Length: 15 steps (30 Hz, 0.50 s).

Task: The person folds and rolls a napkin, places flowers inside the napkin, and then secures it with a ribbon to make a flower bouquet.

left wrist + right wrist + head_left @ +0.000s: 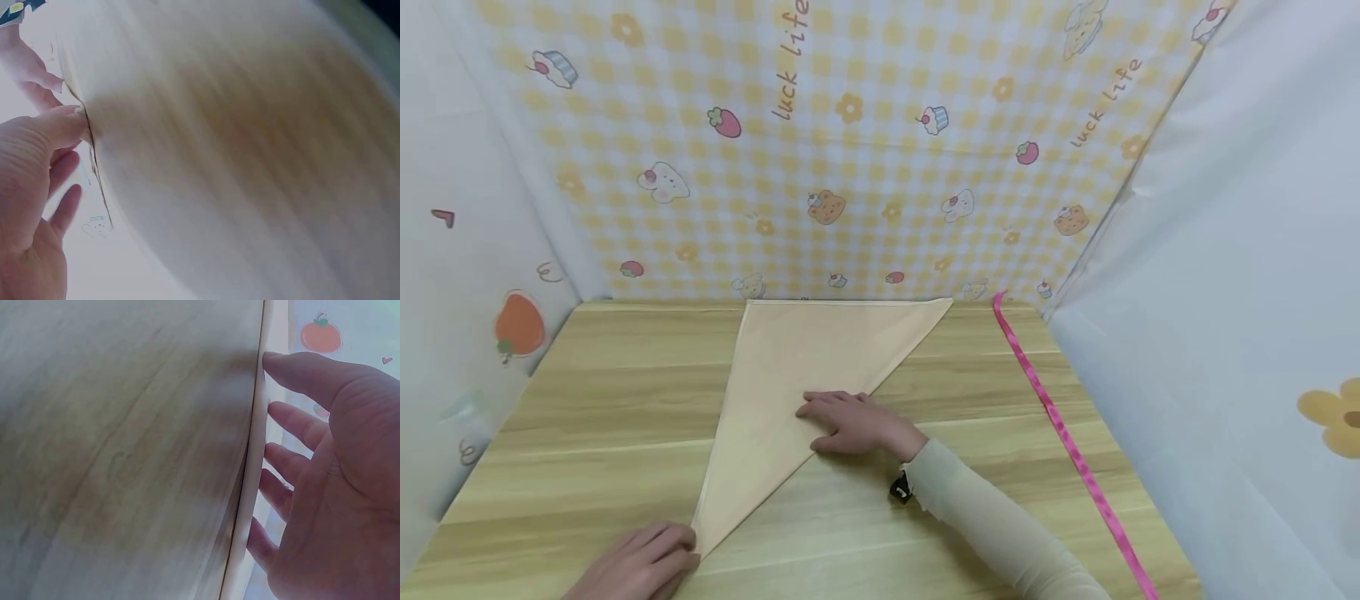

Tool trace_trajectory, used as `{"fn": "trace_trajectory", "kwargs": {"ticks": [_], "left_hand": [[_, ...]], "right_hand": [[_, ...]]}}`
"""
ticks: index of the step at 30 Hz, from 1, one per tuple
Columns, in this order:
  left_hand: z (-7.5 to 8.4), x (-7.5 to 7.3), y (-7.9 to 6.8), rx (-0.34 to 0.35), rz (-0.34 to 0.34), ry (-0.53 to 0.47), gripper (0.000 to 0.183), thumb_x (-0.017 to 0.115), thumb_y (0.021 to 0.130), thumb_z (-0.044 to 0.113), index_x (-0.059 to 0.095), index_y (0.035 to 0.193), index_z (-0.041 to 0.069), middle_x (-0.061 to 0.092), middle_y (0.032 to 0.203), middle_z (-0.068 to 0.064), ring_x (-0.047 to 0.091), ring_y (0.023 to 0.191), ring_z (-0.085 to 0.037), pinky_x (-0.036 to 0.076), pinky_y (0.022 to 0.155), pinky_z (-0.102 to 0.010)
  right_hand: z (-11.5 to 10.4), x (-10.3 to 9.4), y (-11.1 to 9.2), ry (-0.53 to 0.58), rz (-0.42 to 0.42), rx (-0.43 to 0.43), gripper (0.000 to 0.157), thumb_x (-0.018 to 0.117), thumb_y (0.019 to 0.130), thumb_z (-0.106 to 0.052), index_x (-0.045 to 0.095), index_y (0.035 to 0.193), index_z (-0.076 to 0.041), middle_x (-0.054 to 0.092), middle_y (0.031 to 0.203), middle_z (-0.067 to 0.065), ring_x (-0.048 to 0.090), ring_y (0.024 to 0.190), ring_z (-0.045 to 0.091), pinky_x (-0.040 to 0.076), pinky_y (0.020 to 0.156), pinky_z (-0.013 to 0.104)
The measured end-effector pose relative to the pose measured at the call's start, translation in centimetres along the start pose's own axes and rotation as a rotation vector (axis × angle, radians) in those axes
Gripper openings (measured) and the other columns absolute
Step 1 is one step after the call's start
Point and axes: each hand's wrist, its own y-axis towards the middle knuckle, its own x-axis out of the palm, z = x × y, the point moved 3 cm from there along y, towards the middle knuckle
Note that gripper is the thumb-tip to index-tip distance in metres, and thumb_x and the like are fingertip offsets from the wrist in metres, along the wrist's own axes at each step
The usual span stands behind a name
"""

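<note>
A beige cloth (pixel 790 358), folded into a triangle, lies flat on the wooden table, its long slanting edge facing the right arm. My right hand (pixel 853 425) rests on the cloth near the middle of that edge, fingers spread and fairly straight. In the right wrist view the fingertips (pixel 275 453) touch the top of the cloth, which appears there as a thin strip. At the near corner, my left hand (pixel 643 558) pinches the cloth; the left wrist view shows the thumb (pixel 62 125) right at its edge.
A pink ribbon (pixel 1060 425) runs lengthwise along the right side of the wooden table (pixel 610 417). Behind the table stands a yellow checked backdrop (pixel 850 167). White patterned sheets hang at the left (pixel 467 250) and right (pixel 1240 250).
</note>
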Motion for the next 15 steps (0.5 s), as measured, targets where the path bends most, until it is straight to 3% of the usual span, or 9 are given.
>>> {"fn": "trace_trajectory", "kwargs": {"ticks": [2,4,12,15], "left_hand": [[0.0,-0.2,0.0,0.0,-0.014,0.015,0.038,0.075,0.093,0.065,0.078,0.093,0.027,0.061,0.104,0.019,0.056,0.094,-0.003,0.047,0.075,-0.023],[0.0,-0.3,0.1,0.008,-0.01,0.034,0.049,0.084,0.075,0.073,0.077,0.093,0.028,0.061,0.103,0.02,0.056,0.095,-0.003,0.046,0.08,-0.023],[-0.4,-0.9,0.9,0.095,0.047,0.023,0.051,0.081,0.074,0.078,0.074,0.091,0.03,0.065,0.1,0.021,0.059,0.094,-0.002,0.038,0.093,-0.021],[-0.8,-1.0,1.5,0.126,0.019,-0.008,0.033,0.091,0.073,0.053,0.071,0.09,0.032,0.066,0.096,0.023,0.06,0.091,-0.002,0.039,0.09,-0.023]], "right_hand": [[-0.2,0.0,0.0,-0.007,-0.001,0.007,0.057,0.06,0.109,-0.048,0.043,0.162,-0.038,0.023,0.179,-0.014,0.026,0.165,0.019,0.029,0.127,0.064],[-0.3,0.0,0.0,-0.007,0.001,0.015,0.057,0.059,0.109,-0.048,0.043,0.163,-0.038,0.022,0.179,-0.014,0.026,0.165,0.019,0.028,0.127,0.065],[-0.6,-0.2,-0.1,0.005,-0.006,0.024,0.057,0.058,0.109,-0.049,0.042,0.163,-0.038,0.021,0.179,-0.014,0.025,0.166,0.02,0.026,0.128,0.066],[-0.7,0.0,-0.2,0.006,-0.007,0.028,0.057,0.058,0.109,-0.05,0.042,0.163,-0.038,0.021,0.179,-0.014,0.025,0.166,0.019,0.027,0.128,0.065]]}}
